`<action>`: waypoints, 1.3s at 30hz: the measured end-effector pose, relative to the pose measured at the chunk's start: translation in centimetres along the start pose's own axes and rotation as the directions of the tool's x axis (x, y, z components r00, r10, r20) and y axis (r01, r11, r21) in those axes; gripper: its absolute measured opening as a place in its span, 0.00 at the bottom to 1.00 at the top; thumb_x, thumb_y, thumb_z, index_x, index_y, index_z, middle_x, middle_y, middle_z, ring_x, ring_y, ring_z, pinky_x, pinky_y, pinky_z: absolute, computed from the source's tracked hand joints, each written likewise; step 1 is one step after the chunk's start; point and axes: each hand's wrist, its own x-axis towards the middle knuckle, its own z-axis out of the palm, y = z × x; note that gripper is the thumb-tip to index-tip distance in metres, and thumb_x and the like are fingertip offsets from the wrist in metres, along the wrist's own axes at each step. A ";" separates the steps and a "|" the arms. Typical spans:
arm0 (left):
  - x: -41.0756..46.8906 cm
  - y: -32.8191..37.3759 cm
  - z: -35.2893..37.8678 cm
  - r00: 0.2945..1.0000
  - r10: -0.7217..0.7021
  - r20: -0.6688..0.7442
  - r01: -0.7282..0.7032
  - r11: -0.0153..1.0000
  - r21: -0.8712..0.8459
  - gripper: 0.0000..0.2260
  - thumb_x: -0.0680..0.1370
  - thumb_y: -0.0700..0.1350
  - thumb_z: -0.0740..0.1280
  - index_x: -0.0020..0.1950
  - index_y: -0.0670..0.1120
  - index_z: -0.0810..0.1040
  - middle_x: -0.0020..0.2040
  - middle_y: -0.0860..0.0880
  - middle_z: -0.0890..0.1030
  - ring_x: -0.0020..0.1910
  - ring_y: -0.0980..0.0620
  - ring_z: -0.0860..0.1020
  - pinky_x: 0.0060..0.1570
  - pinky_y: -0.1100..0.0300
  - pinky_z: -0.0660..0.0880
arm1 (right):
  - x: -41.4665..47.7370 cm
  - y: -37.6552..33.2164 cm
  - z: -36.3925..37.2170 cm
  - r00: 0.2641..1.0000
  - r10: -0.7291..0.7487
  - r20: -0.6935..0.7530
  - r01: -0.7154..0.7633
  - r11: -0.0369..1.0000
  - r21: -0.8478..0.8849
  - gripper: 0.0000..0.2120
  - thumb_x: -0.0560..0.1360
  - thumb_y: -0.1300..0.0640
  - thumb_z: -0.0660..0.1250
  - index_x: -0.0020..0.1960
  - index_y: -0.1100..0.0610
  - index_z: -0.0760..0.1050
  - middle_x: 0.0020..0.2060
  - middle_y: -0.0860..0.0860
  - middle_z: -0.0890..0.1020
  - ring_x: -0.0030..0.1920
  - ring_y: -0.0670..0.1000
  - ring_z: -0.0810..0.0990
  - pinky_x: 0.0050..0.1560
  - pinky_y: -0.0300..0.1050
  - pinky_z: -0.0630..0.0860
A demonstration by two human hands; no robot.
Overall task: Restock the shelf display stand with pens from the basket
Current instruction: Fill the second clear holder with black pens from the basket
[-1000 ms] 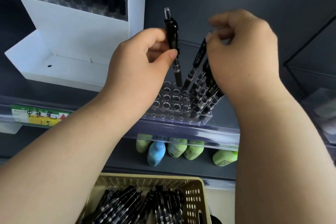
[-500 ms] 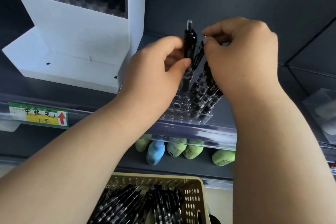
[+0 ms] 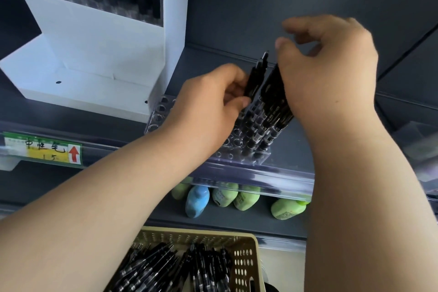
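A clear acrylic pen stand (image 3: 161, 111) with rows of round holes sits on the dark shelf. Several black pens (image 3: 267, 123) stand in its right side. My left hand (image 3: 208, 111) pinches one black pen (image 3: 254, 78) by its upper barrel, its lower end down among the holes beside the standing pens. My right hand (image 3: 329, 71) hovers just right of the pens, its fingers loosely curled above their tops and holding nothing I can see. Below, a beige perforated basket (image 3: 245, 258) holds several more black pens (image 3: 166, 268).
A white display box (image 3: 106, 54) stands on the shelf to the left of the stand. A yellow price label (image 3: 42, 149) is clipped to the shelf rail. Green bottles and a blue bottle (image 3: 198, 199) lie on the shelf underneath.
My left hand has brought its pen down and to the right into the stand. My right hand's fingers have come off the pen top they pinched and lifted.
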 end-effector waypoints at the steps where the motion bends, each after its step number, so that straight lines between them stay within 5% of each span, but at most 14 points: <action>1: 0.0 0.0 0.1 1.000 -0.003 0.008 0.003 1.000 -0.015 0.09 0.74 0.39 0.70 0.44 0.53 0.75 0.38 0.57 0.79 0.39 0.61 0.77 0.42 0.73 0.73 | 0.1 0.1 -0.2 1.000 -0.004 -0.014 0.004 1.000 0.011 0.11 0.74 0.51 0.64 0.56 0.43 0.78 0.52 0.45 0.78 0.36 0.36 0.68 0.40 0.16 0.59; 7: 0.1 0.4 0.5 0.999 0.013 0.038 -0.015 0.999 0.052 0.08 0.75 0.39 0.68 0.52 0.50 0.78 0.37 0.60 0.77 0.38 0.59 0.76 0.41 0.78 0.67 | 0.1 0.5 -0.2 1.000 0.008 -0.023 -0.007 0.999 0.051 0.10 0.75 0.53 0.64 0.54 0.45 0.79 0.50 0.46 0.79 0.41 0.39 0.70 0.42 0.19 0.61; 15: -0.1 0.6 0.7 0.992 0.120 0.044 -0.127 0.971 0.202 0.09 0.77 0.39 0.64 0.56 0.46 0.74 0.49 0.46 0.80 0.48 0.45 0.78 0.48 0.53 0.70 | -0.1 0.2 0.3 1.000 -0.011 -0.001 0.011 0.999 0.036 0.10 0.75 0.54 0.63 0.53 0.44 0.79 0.50 0.45 0.79 0.39 0.37 0.70 0.41 0.17 0.60; 21: -0.3 -0.2 0.6 0.994 0.107 0.010 -0.107 0.981 0.159 0.08 0.77 0.39 0.64 0.55 0.47 0.74 0.46 0.48 0.80 0.45 0.48 0.77 0.45 0.57 0.70 | -0.4 -0.3 0.4 1.000 -0.017 -0.009 0.018 0.998 0.059 0.10 0.75 0.55 0.64 0.53 0.46 0.80 0.47 0.45 0.77 0.44 0.41 0.72 0.42 0.19 0.61; 28: 0.7 -0.7 0.0 1.000 0.003 -0.028 -0.001 0.997 0.074 0.07 0.77 0.38 0.66 0.53 0.47 0.75 0.36 0.59 0.74 0.36 0.60 0.74 0.37 0.76 0.67 | -0.7 -0.3 0.5 1.000 -0.023 0.000 0.023 0.999 0.042 0.11 0.75 0.56 0.64 0.54 0.47 0.80 0.46 0.45 0.75 0.43 0.40 0.70 0.43 0.17 0.60; 33: 0.5 0.0 0.5 0.988 0.152 0.000 -0.150 0.978 0.147 0.10 0.75 0.35 0.63 0.54 0.45 0.75 0.44 0.44 0.82 0.44 0.43 0.78 0.44 0.50 0.73 | -0.7 -0.3 0.4 1.000 -0.006 0.010 0.006 0.999 0.035 0.11 0.75 0.55 0.64 0.54 0.46 0.79 0.48 0.44 0.75 0.46 0.40 0.72 0.42 0.17 0.61; 39: 0.5 -0.3 0.7 0.987 0.159 0.013 -0.159 0.971 0.179 0.07 0.75 0.37 0.64 0.52 0.43 0.75 0.43 0.43 0.82 0.44 0.41 0.79 0.44 0.48 0.75 | -0.6 -0.1 0.7 1.000 -0.015 0.014 0.015 1.000 0.020 0.11 0.75 0.55 0.63 0.54 0.46 0.79 0.49 0.44 0.76 0.45 0.41 0.71 0.42 0.18 0.61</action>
